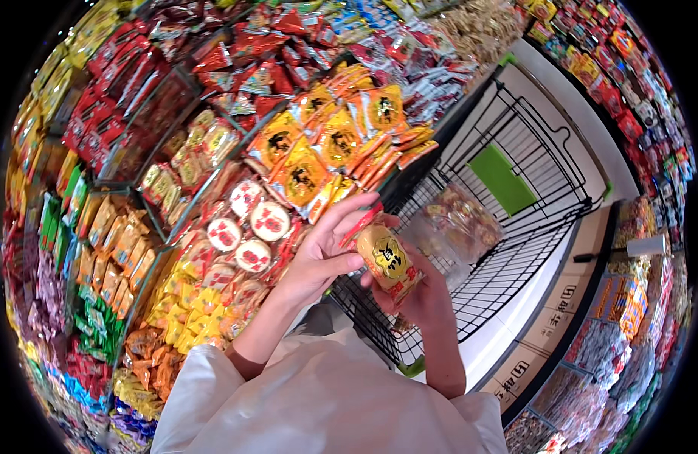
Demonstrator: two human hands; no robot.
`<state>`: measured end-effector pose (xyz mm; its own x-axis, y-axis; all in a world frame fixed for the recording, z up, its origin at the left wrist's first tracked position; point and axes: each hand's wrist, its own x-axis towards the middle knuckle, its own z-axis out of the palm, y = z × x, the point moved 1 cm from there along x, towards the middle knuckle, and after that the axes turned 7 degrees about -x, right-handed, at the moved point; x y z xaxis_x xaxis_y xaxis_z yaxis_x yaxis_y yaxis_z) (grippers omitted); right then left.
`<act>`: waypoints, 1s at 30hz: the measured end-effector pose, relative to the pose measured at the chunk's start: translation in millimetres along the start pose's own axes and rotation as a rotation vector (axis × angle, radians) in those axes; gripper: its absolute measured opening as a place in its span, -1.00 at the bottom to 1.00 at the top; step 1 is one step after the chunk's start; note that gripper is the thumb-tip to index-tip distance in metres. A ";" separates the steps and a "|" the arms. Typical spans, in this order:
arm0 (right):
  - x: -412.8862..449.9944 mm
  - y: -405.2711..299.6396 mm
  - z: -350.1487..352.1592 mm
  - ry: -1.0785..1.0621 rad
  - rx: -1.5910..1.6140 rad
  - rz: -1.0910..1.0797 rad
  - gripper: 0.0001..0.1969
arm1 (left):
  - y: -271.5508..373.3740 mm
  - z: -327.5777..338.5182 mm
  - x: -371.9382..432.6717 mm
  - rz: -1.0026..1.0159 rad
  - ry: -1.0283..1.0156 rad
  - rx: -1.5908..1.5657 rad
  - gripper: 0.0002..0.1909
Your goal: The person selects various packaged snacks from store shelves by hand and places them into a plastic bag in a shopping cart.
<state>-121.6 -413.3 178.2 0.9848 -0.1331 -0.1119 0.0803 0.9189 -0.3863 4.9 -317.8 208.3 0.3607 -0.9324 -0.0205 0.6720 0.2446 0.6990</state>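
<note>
A golden-wrapped snack packet [386, 255] with black and red printing is held up between my two hands, in front of my chest. My right hand [414, 295] grips it from the right and below. Around its red upper-left end curve the fingers of my left hand [329, 244], and the thumb lies against its left side. Parts of the fingers are hidden behind the packet. Beyond my right hand, a black wire shopping cart [462, 301] holds a clear plastic bag of wrapped goods [459, 221].
Bins of packaged snacks fill the left, with orange packets [337, 142] and round white cakes with red print [252, 227] closest to my left hand. A clear bin divider [201, 193] stands between sections. More snack displays [604, 346] line the right, past the cart's green panel [501, 180].
</note>
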 end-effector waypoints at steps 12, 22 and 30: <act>61.9 -15.9 70.7 -0.304 -0.322 -0.184 -0.32 | 20.9 7.5 -53.4 1.199 0.316 1.045 -0.36; 85.4 13.5 93.1 -0.465 -0.390 -0.222 -0.30 | 16.1 -4.7 -72.9 1.422 0.518 1.173 -0.31; 97.8 14.6 90.6 -0.511 -0.483 -0.198 -0.33 | 11.8 -21.9 -72.7 1.434 0.565 1.153 -0.30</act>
<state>-10.2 -379.3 244.5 0.9174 0.0190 0.3975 0.3032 0.6135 -0.7292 0.8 -241.3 202.4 0.4674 0.0146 0.8839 -0.8754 0.1468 0.4605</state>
